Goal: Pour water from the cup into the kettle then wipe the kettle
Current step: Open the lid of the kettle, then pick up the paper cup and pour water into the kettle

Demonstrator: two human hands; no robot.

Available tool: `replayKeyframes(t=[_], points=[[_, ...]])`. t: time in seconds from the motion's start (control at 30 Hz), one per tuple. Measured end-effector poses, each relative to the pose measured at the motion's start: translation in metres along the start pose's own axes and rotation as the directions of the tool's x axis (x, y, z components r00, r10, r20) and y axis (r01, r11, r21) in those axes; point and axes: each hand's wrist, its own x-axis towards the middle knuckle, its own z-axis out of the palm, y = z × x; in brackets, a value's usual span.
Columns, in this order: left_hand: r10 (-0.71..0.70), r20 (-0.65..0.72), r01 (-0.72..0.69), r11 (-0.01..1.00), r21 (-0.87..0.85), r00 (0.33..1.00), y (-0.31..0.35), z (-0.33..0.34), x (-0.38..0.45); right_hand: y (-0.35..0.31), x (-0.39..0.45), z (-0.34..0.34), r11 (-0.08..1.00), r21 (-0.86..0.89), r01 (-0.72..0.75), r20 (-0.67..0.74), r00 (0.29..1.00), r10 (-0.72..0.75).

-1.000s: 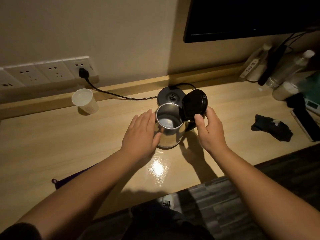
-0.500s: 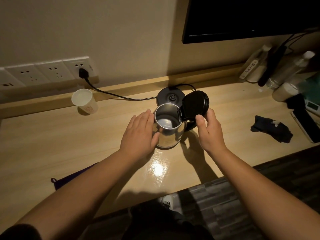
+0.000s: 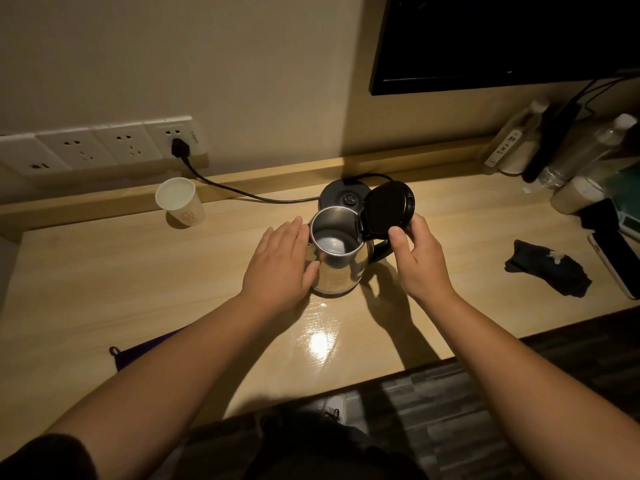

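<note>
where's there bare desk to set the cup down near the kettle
Bare desk lies between the paper cup and the left hand resting on the kettle. More lies between the right hand and the dark cloth. The right end is crowded with bottles.

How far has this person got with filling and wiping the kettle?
Done: the steel kettle stands off its base, black lid open. In hand: left hand steadies its side, right hand holds the lid. Left: the white paper cup stands untouched; pouring and wiping remain.
</note>
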Motion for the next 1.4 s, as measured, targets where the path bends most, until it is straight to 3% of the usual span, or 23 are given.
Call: replayKeyframes(t=[0.1, 0.2, 0.3, 0.37, 0.43, 0.63, 0.8, 1.0, 1.4], points=[[-0.005, 0.000, 0.005, 1.000, -0.002, 1.000, 0.001, -0.003, -0.001, -0.001, -0.003, -0.005, 1.000, 0.002, -0.024, -0.012, 1.000, 0.024], [-0.010, -0.015, 0.010, 1.000, -0.011, 1.000, 0.003, -0.008, -0.005, -0.008, -0.009, -0.014, 0.998, -0.070, -0.010, -0.115, 0.993, 0.002], [0.013, -0.029, -0.013, 1.000, -0.008, 1.000, 0.003, -0.016, -0.008, -0.023, -0.016, -0.021, 0.950, -0.259, 0.177, -0.171, 0.959, -0.225], [0.014, -0.040, -0.014, 1.000, -0.007, 0.999, 0.002, -0.021, -0.010, -0.033, -0.020, -0.020, 0.858, -0.367, 0.360, -0.099, 0.902, -0.421], [0.001, -0.045, -0.002, 1.000, -0.013, 0.999, 0.002, -0.025, -0.012, -0.042, -0.023, -0.012, 0.787, -0.394, 0.475, 0.017, 0.860, -0.510], [-0.092, -0.052, 0.093, 0.996, 0.011, 0.994, -0.010, -0.037, -0.031, -0.055, -0.025, 0.024, 0.748, -0.382, 0.543, 0.315, 0.837, -0.447], [-0.186, -0.063, 0.187, 0.982, 0.015, 0.981, -0.030, -0.043, -0.058, -0.058, -0.025, 0.057, 0.702, -0.379, 0.603, 0.449, 0.783, -0.431], [-0.286, -0.064, 0.288, 0.957, 0.019, 0.956, -0.055, -0.048, -0.092, -0.071, -0.026, 0.103, 0.653, -0.349, 0.673, 0.510, 0.720, -0.470], [-0.347, -0.059, 0.349, 0.936, 0.047, 0.936, -0.122, -0.034, -0.108, -0.094, -0.011, 0.176, 0.659, -0.380, 0.650, 0.561, 0.728, -0.395]])
